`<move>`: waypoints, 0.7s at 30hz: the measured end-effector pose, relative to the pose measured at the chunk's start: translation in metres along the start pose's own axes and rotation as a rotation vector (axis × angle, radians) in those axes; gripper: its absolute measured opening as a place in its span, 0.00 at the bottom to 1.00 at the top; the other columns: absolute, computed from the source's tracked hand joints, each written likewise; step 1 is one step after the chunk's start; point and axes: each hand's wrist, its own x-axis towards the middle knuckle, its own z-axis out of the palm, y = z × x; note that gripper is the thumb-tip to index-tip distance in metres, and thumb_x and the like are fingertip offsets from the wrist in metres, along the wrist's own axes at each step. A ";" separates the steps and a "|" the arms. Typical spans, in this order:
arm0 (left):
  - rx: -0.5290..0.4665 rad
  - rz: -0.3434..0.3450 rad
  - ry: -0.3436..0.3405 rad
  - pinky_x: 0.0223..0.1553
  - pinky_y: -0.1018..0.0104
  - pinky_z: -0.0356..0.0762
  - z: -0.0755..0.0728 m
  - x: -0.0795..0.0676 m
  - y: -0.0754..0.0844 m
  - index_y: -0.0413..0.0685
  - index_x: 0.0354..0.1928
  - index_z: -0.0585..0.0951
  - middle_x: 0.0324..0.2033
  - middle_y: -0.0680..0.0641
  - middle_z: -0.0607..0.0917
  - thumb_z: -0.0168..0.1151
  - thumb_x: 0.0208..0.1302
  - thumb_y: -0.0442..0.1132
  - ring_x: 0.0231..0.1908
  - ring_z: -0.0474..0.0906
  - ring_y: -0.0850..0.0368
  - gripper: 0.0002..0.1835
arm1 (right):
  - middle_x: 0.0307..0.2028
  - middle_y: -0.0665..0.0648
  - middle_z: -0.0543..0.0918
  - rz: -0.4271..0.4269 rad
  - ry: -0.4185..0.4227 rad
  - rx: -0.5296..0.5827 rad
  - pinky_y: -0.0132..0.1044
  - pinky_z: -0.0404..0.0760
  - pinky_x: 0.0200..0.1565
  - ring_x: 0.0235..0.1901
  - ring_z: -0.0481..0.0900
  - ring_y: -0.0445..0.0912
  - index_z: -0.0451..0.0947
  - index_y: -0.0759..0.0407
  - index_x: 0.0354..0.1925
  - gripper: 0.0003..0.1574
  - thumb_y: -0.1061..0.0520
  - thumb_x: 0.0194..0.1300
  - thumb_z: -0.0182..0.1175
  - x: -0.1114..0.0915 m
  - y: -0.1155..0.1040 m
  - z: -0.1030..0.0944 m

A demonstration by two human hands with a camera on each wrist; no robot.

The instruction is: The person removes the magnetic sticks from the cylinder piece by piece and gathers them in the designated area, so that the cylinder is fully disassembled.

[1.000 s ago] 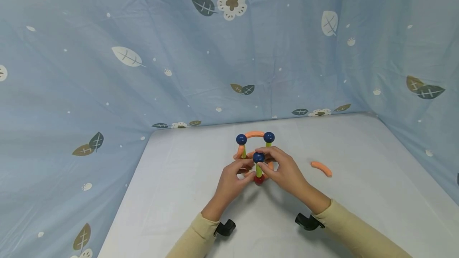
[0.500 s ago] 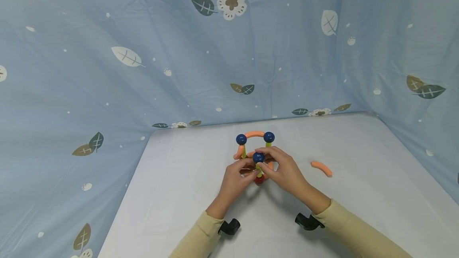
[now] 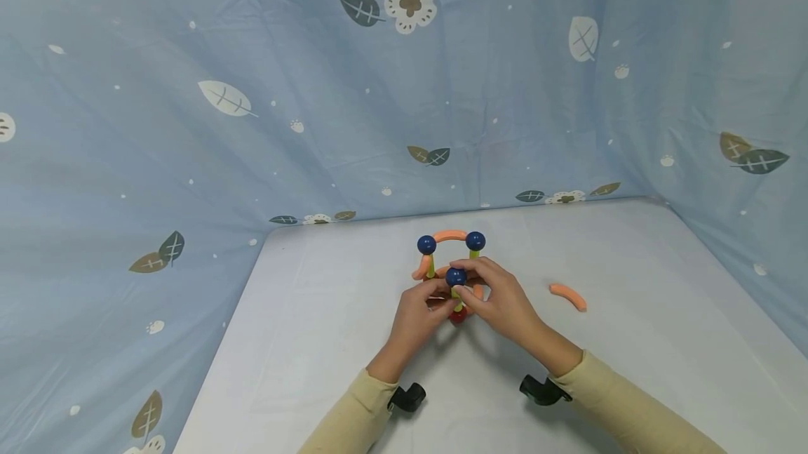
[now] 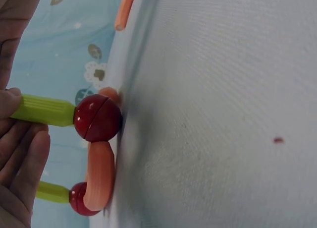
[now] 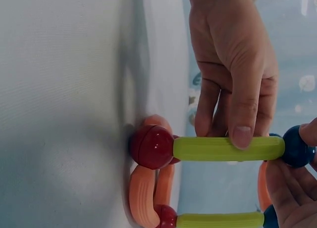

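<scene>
A stick-and-ball frame stands mid-table. Its front upright is a green rod [image 5: 225, 148], with a red ball [image 4: 98, 118] at the foot and a blue ball [image 3: 456, 277] on top. My left hand [image 3: 418, 315] pinches this rod between thumb and fingers. With thumb and fingertips, my right hand [image 3: 501, 299] grips the blue ball. Two more blue balls, left [image 3: 426, 244] and right [image 3: 475, 241], top the rear uprights, joined by an orange curved stick [image 3: 450, 235]. Another orange curved stick [image 3: 421, 268] slants down from the left one. My hands partly hide the base.
One loose orange curved stick [image 3: 568, 297] lies on the white table [image 3: 303, 314], right of the frame. A blue patterned curtain [image 3: 315, 75] hangs behind and at both sides. Each wrist wears a black mount, left [image 3: 407, 398] and right [image 3: 544, 391].
My left hand has shifted slightly right, its thumb moving onto the front green rod. My right hand stays at the blue ball, and the frame stands in the same place.
</scene>
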 end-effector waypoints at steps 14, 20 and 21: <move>-0.024 0.018 -0.007 0.43 0.70 0.84 -0.001 0.001 -0.001 0.48 0.48 0.86 0.41 0.52 0.89 0.71 0.65 0.36 0.42 0.87 0.61 0.11 | 0.53 0.55 0.80 0.021 -0.024 0.094 0.49 0.86 0.47 0.47 0.84 0.46 0.76 0.59 0.60 0.24 0.63 0.67 0.68 0.001 0.002 -0.001; -0.039 0.014 -0.012 0.44 0.71 0.84 0.000 0.001 -0.001 0.47 0.48 0.86 0.42 0.51 0.89 0.72 0.64 0.35 0.42 0.87 0.61 0.11 | 0.53 0.56 0.80 0.035 -0.017 0.119 0.43 0.86 0.48 0.47 0.84 0.48 0.76 0.62 0.61 0.25 0.64 0.67 0.67 0.000 0.007 -0.004; -0.038 0.013 -0.013 0.44 0.72 0.84 0.000 0.001 -0.002 0.47 0.48 0.86 0.42 0.51 0.89 0.72 0.64 0.35 0.42 0.87 0.61 0.11 | 0.54 0.55 0.80 0.037 -0.015 0.116 0.41 0.86 0.48 0.48 0.84 0.48 0.76 0.62 0.61 0.25 0.64 0.68 0.67 -0.001 0.009 -0.004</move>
